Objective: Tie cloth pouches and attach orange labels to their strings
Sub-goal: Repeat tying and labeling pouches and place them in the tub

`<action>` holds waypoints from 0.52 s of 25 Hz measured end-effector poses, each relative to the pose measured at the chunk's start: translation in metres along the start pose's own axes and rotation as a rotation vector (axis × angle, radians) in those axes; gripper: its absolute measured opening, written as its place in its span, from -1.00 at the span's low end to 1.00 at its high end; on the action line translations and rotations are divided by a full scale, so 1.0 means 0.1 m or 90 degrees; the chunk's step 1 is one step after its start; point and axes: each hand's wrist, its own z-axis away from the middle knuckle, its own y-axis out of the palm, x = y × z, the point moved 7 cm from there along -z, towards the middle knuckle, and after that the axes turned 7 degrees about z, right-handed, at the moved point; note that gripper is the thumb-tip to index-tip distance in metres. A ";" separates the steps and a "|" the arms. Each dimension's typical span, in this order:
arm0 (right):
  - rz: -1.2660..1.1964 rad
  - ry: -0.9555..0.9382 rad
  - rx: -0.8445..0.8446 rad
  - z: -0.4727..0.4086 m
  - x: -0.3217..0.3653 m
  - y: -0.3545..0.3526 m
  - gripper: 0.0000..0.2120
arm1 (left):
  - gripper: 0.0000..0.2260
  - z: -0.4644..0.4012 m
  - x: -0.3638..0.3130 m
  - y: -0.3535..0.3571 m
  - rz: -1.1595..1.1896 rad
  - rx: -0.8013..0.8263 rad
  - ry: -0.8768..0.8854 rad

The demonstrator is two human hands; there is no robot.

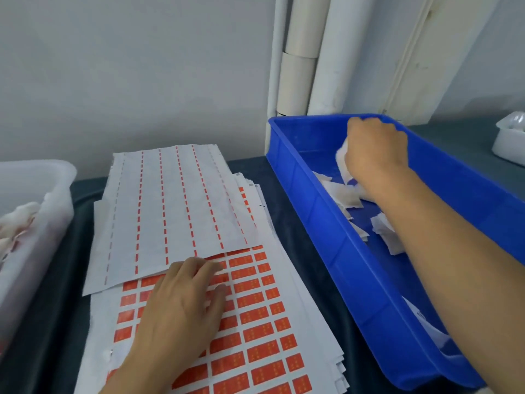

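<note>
Right hand (375, 150) hides its fingers, gripping a white pouch (342, 157) inside blue bin (335, 237); more pouches there. Left hand (181, 302) lies flat on labels (255, 322).

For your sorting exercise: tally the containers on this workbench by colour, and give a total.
Blue: 1, the blue bin, where the right hand grips a white cloth pouch.
Translucent white: 1, the tub at far left.
White: 1, the small container at far right.
Total: 3
</note>
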 end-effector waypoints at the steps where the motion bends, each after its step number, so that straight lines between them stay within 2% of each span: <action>1: -0.037 -0.035 -0.049 0.00 0.15 -0.21 -0.82 | -0.57 0.02 0.03 -0.09 0.056 -0.030 -0.014; 3: -0.099 -0.108 -0.120 0.04 0.50 -0.54 -0.78 | -0.56 0.06 0.07 -0.28 0.138 -0.098 -0.007; 5: -0.177 -0.220 -0.105 0.16 0.94 -0.70 -0.74 | -0.55 0.10 0.14 -0.46 0.215 -0.162 0.013; 7: -0.254 -0.365 0.014 0.38 1.46 -0.68 -0.69 | -0.55 0.10 0.27 -0.59 0.254 -0.211 0.029; 9: -0.313 -0.468 0.136 0.70 1.90 -0.58 -0.62 | -0.44 0.05 0.40 -0.60 0.306 -0.195 0.026; 11: -0.377 -0.540 0.218 1.03 2.27 -0.46 -0.70 | -0.33 -0.04 0.51 -0.54 0.420 -0.149 0.021; 13: -0.475 -0.570 0.293 1.30 2.54 -0.34 -0.81 | -0.43 -0.10 0.61 -0.48 0.495 -0.140 0.017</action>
